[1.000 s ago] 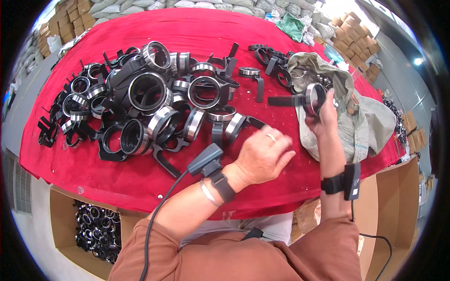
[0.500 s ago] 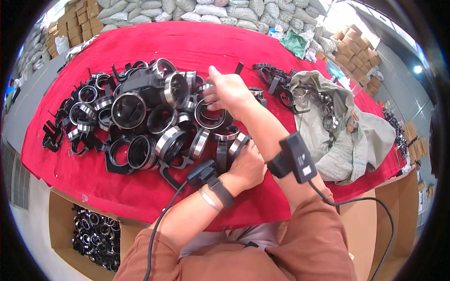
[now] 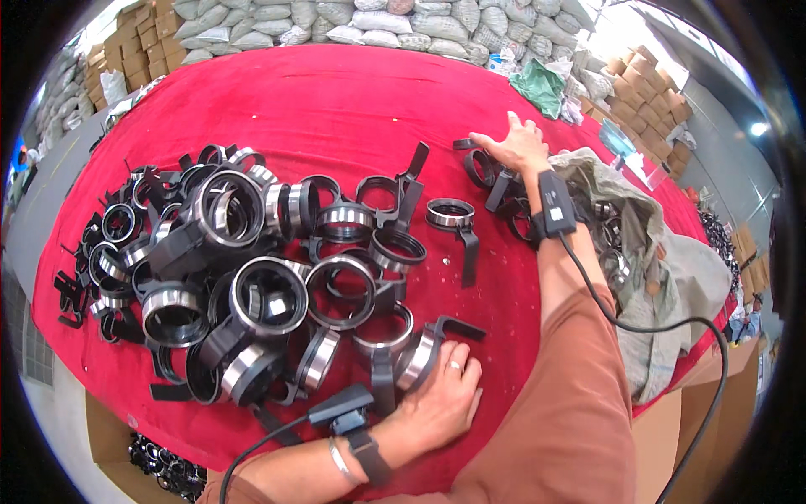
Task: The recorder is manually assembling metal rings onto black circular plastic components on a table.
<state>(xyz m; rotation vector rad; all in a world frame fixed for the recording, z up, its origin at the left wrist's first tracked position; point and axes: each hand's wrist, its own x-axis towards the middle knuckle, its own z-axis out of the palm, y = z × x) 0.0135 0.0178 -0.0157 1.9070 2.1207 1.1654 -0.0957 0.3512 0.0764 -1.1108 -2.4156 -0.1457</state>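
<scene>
Left hand [image 3: 441, 395], lower centre of frame: palm down on the red counter [image 3: 336, 101], fingers spread and lightly curled, open, gripping nothing. Fingertips touch a silver-and-black ring clamp [image 3: 417, 357] lying at the near edge of the pile. Ring on one finger. Black wrist-mounted device [image 3: 340, 412] strapped to the left forearm, thin cable trailing to the lower left.

Right hand [image 3: 519, 144], upper centre-right: arm stretched far across the counter, palm down, fingers splayed. It rests on a small cluster of black ring clamps [image 3: 485, 168] at the far side; whether the fingers close on any of them cannot be told from this angle. A second black device [image 3: 554, 204] is strapped to the right wrist, its cable running down along the orange sleeve [image 3: 579, 395].

Main pile of ring clamps [image 3: 243, 277] fills the left and centre of frame: black bands with silver inner rings, many with flat black tabs sticking out, heaped and overlapping. One separate clamp [image 3: 451, 214] lies alone between the pile and the right hand.

Right of frame: a grey-green cloth sack [image 3: 672, 269] lying crumpled on the counter, just beside the right forearm, more clamps visible in its folds.

Lower left, below the counter edge: open cardboard box [image 3: 105, 428] holding more black rings. Upper edge: stacked pale sacks [image 3: 403, 25]; cardboard boxes [image 3: 646, 92] upper right.
</scene>
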